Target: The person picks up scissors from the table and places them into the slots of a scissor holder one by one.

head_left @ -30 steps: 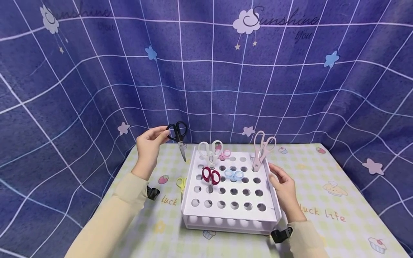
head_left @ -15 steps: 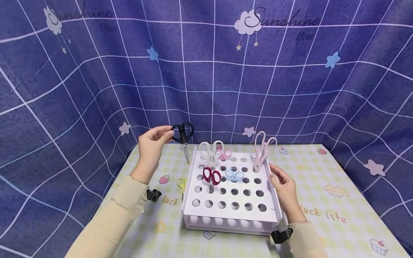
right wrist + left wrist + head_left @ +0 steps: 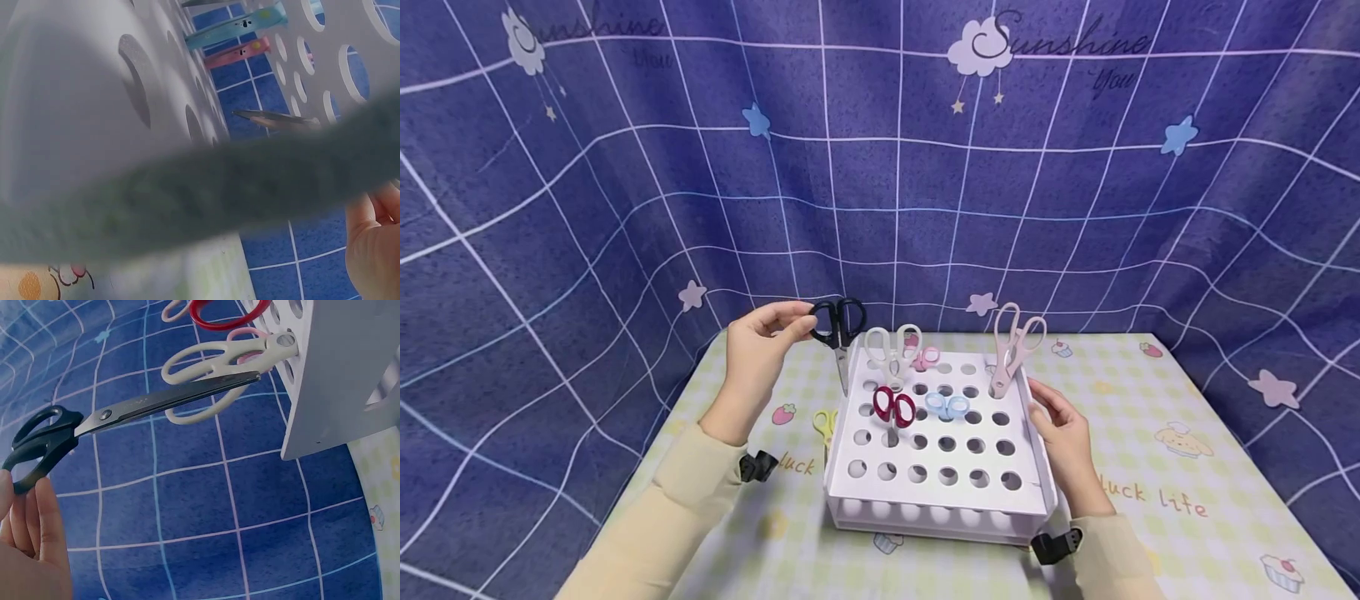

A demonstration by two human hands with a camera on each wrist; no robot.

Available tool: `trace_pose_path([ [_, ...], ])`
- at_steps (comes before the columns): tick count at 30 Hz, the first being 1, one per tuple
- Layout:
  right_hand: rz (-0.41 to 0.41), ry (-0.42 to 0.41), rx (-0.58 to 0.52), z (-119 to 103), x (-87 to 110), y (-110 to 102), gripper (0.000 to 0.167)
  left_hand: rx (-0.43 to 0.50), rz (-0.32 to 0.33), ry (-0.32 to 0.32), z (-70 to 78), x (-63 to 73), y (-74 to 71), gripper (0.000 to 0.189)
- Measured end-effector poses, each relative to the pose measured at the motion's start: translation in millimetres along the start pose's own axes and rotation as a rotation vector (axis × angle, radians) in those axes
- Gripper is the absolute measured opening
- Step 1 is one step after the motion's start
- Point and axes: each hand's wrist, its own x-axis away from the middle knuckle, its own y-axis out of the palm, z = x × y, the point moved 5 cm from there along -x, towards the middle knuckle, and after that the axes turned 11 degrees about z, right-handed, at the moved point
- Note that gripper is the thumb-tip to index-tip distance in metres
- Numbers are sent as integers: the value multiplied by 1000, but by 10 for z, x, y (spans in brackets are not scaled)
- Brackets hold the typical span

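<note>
My left hand (image 3: 752, 354) pinches one handle loop of black-handled scissors (image 3: 840, 342), blades pointing down. Their tip overlaps the left wall of a white rack (image 3: 936, 487) in the head view. Clearer in the left wrist view, the black scissors (image 3: 53, 440) lie in front of white-handled scissors (image 3: 206, 369). My right hand (image 3: 1063, 429) holds the rack's right side wall, thumb and fingers at its edge; part of it is hidden behind a blurred band in the right wrist view. White (image 3: 893, 358), dark red (image 3: 893, 408), light blue (image 3: 947, 406) and pale pink scissors (image 3: 1013, 358) stand in rack holes.
Small pink scissors (image 3: 925, 358) stand behind the white pair. Yellow-handled scissors (image 3: 823, 423) show at the rack's left side, partly hidden. A checked cloth (image 3: 1150, 533) covers the table, and a blue gridded curtain (image 3: 880, 208) hangs behind it.
My left hand has moved right and slightly down with the black scissors, bringing their blades to the rack's left edge. The right hand has stayed on the rack.
</note>
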Motion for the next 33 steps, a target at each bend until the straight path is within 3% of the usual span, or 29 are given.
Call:
trace_pose_path([
  [8,-9,-11,-29,0,17,-2,38,-34,-75,-22,90,191,51,18],
  [15,-3,4,-19,-1,22,6,37,-44,-93,-2,121,322,115,16],
  [18,-8,5,-13,-9,13,7,38,-5,-103,4,137,362,156,17],
  [26,-5,-2,-26,-7,-27,-14,38,116,-140,-79,128,474,294,13],
  [33,-11,14,-21,18,-18,-4,38,99,-135,-129,64,568,328,13],
])
